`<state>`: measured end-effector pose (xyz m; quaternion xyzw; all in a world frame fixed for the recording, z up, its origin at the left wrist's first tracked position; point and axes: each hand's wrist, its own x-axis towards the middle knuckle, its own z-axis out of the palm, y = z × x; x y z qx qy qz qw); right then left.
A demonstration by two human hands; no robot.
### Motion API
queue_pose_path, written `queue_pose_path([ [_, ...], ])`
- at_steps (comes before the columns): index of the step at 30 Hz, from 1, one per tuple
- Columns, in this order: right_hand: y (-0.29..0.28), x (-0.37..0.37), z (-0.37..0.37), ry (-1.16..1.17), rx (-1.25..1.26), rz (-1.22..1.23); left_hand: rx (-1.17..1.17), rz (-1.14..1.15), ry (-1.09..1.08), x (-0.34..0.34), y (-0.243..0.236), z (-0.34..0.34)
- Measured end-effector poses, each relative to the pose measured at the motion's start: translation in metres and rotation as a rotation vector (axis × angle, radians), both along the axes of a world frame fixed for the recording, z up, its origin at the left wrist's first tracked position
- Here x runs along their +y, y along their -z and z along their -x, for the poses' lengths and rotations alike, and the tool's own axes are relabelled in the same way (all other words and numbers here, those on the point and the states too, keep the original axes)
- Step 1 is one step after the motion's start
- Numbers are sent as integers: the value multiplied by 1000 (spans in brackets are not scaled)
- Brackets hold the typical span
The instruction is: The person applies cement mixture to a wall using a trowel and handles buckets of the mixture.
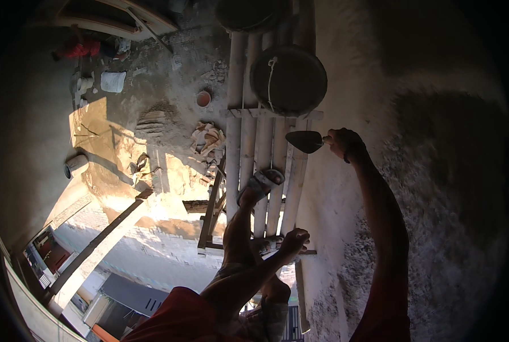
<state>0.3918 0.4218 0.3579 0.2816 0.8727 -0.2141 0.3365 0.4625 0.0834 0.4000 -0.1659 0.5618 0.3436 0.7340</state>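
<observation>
My right hand (343, 142) is closed on the handle of a pointed trowel (304, 141), held over a platform of pale poles (247, 142) beside the plastered wall (357, 216). My left hand (294, 241) is lower, with its fingers curled near the poles' lower end; whether it holds anything is too small to tell. Above the trowel, a dark round pan (288, 80) with a cord across it rests on the poles, and a second dark pan (243, 14) sits farther up. My feet in sandals (261, 183) stand on the poles.
The platform's wooden frame (209, 214) drops at its left side to the ground, where a red bucket (203, 99) and crumpled sacks (207, 142) lie. A person in red (83, 48) is at the upper left. A concrete beam (94, 256) crosses the lower left.
</observation>
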Motion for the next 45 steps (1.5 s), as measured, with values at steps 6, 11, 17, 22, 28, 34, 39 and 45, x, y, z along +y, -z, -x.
queue_pose_path([
  [6,-27,48,46,-31,-4,-12,-39,32,-95,-2,6,5],
  [11,-53,73,47,37,-58,154,-3,27,-122,1,5,2],
  [17,-31,98,10,274,197,318,-12,14,-77,9,0,2],
  [22,-51,49,31,-16,-19,327,-32,38,-91,9,0,2],
  [28,-33,61,45,152,19,235,38,6,-59,10,2,1],
  [34,-40,90,40,252,57,224,26,27,-96,10,0,4],
  [39,-43,90,31,73,-88,298,-8,33,-103,9,3,5],
  [45,-49,122,44,-16,108,-22,-4,42,-69,6,5,8],
])
